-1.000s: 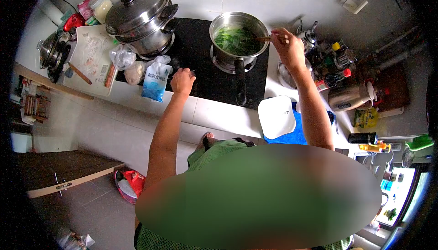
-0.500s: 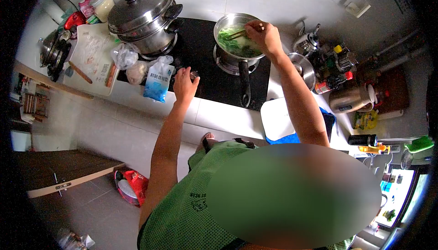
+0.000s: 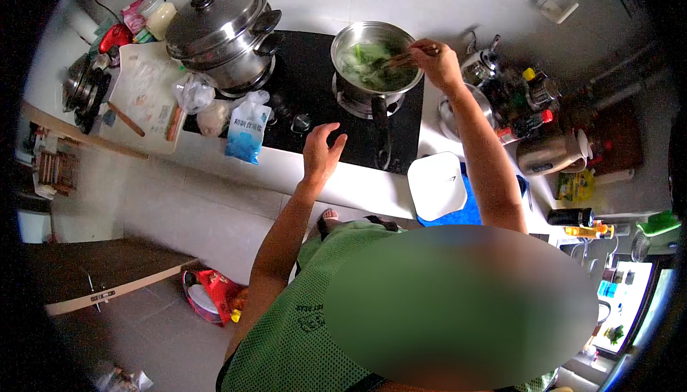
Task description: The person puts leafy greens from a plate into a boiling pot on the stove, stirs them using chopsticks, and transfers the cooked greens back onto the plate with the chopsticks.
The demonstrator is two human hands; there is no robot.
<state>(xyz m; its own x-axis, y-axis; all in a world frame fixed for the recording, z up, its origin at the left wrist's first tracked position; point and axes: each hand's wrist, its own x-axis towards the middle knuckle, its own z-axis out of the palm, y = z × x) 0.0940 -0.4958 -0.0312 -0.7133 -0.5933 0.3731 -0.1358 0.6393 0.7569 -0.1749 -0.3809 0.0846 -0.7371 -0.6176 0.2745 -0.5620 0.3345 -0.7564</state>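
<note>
In the head view my right hand [image 3: 438, 64] is closed around a pair of chopsticks [image 3: 403, 61], whose tips dip into a saucepan [image 3: 349, 85]. Green leafy vegetables [image 3: 368, 54] lie in the pan's pale liquid. The pan sits on the right burner of a black cooktop [image 3: 308, 70], its long handle pointing toward me. My left hand [image 3: 323, 154] hovers over the cooktop's front edge, fingers apart and holding nothing. Just beyond its fingertips is a stove knob [image 3: 300, 123]. A blue and white salt bag [image 3: 247, 131] stands to the left of that hand.
A large lidded steamer pot [image 3: 222, 37] occupies the left burner. Beside it lies a cutting board [image 3: 139, 80]. At the right are a white square dish [image 3: 433, 184] on a blue cloth [image 3: 461, 213], a metal bowl [image 3: 476, 102], bottles and a kettle [image 3: 547, 154].
My left hand has left the stove knob, moving right and toward me, and its fingers have spread. My right hand has shifted right and slightly down with the chopsticks, now slanted across the pan's right side.
</note>
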